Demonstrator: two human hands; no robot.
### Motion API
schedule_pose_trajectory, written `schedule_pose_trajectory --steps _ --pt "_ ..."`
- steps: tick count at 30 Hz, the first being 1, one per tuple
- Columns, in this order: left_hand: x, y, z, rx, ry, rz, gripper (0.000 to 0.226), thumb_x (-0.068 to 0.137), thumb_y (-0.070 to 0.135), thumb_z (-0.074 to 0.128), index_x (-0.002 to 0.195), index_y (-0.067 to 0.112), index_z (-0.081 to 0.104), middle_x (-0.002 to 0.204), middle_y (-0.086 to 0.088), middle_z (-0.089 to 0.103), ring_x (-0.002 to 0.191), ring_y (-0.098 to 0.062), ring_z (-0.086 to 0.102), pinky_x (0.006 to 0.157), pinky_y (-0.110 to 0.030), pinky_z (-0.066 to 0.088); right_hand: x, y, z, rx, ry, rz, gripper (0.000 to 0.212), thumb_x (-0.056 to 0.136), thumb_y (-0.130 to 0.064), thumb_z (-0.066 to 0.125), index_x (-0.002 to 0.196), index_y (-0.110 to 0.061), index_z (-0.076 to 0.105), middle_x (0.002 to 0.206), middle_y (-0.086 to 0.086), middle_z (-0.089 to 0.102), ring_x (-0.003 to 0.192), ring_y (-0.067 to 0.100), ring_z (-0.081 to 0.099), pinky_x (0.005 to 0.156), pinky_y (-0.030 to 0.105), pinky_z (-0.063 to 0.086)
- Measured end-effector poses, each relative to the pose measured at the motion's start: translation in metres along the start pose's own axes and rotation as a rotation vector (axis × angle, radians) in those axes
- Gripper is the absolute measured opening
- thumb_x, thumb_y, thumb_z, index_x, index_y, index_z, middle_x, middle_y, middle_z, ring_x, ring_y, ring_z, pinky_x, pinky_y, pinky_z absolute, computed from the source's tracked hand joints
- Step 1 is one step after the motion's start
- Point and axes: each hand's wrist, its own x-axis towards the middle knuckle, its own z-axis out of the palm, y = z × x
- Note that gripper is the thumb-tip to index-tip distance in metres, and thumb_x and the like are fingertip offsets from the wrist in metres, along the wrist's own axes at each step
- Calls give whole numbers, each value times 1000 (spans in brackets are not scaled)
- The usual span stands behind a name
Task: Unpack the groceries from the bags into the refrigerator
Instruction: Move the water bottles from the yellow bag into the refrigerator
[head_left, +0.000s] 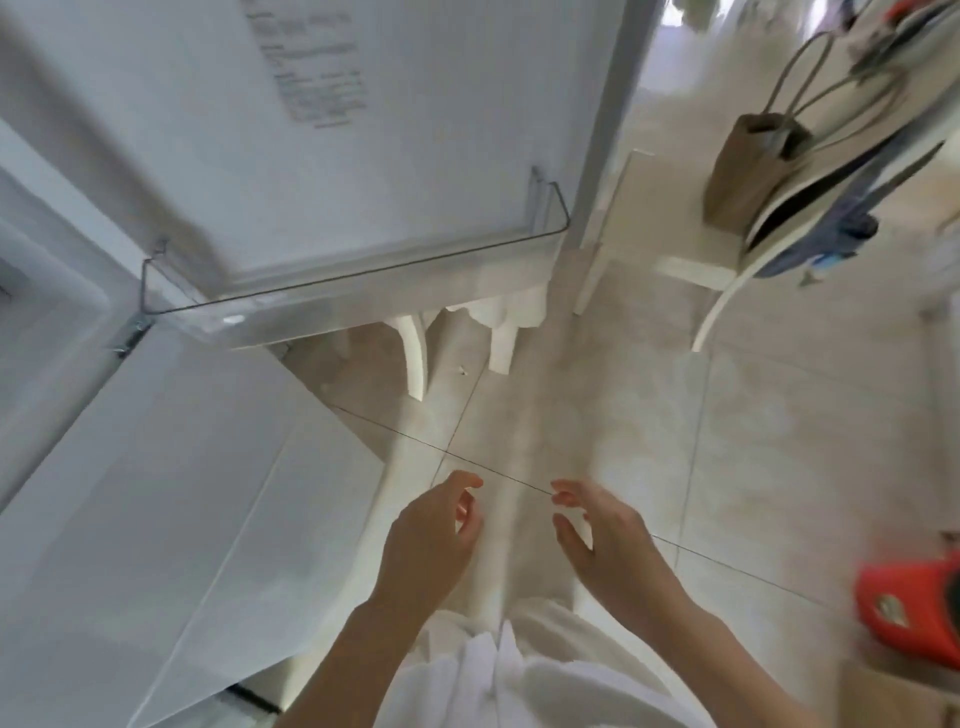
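Observation:
The white refrigerator door (363, 130) stands open ahead of me, with a clear door shelf (353, 291) along its lower edge that looks bare. The refrigerator body (130, 467) fills the left side. My left hand (431, 540) and my right hand (608, 545) hover side by side over the tiled floor, fingers loosely curled, palms facing each other, holding nothing. A brown paper bag (748, 171) with long handles sits on a white chair at the upper right. A red bag (914, 603) lies at the right edge.
A white chair (670, 244) carries the paper bag and some dark blue items (831, 228). White chair legs (415, 353) show below the door. Pale floor tiles (675, 415) spread across the middle. The picture is motion-blurred.

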Motion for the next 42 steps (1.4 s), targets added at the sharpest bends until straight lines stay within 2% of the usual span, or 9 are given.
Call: schedule_pose_trajectory --steps 5,14,24,34,38,42 --pt "32 60 56 62 -183 38 25 91 26 55 115 33 59 81 15 65 75 -6 63 72 -33 55 -7 64 -55 -9 18 82 32 95 -22 53 126 -22 53 113 -11 61 105 3 58 92 18 44" --pt "86 140 111 123 -271 72 19 92 26 52 109 31 60 83 16 64 80 -10 64 74 -35 54 24 149 -134 -8 68 210 30 93 -25 55 122 -19 55 107 -11 61 100 10 59 87 25 47" --pt "211 163 117 166 -265 -12 19 92 25 52 108 27 62 88 13 67 81 -13 64 76 -35 55 158 173 -205 -66 56 138 30 93 -25 56 122 -19 55 102 -9 62 97 11 60 87 28 48" --pt "351 220 108 122 -157 26 21 91 22 50 109 24 62 88 8 69 81 -17 64 75 -35 53 312 171 -262 -97 -25 29 30 95 -25 55 124 -16 54 108 -4 63 101 14 59 90 26 47" --pt "389 230 112 75 -123 -61 21 92 23 50 109 24 63 90 7 69 82 -17 64 76 -34 53 371 174 -276 -114 -92 -55 29 94 -23 56 122 -14 56 108 -2 64 100 16 61 90 31 49" --pt "430 240 118 -8 -80 -188 20 93 25 50 109 25 62 87 12 66 81 -11 64 76 -32 53 437 180 -296 -143 -164 -129 29 94 -22 56 121 -13 57 106 -1 65 100 16 61 89 28 47"
